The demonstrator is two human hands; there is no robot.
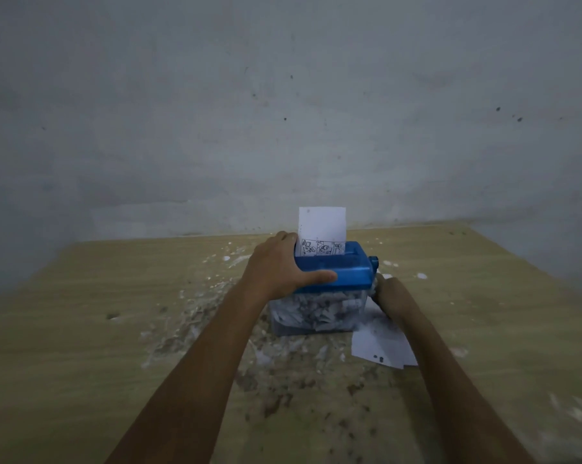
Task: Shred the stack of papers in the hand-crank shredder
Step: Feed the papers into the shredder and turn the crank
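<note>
**Sheet half fed, stack still waiting**

At 9 o'clock of the shredder, the left hand clamps its blue lid, thumb spread along the front. One sheet stands in the slot; shreds crowd the bin. At 3 o'clock the right hand reaches the crank, its fingers hidden. The stack of papers lies on the bench at 5 o'clock, unshredded.
</note>
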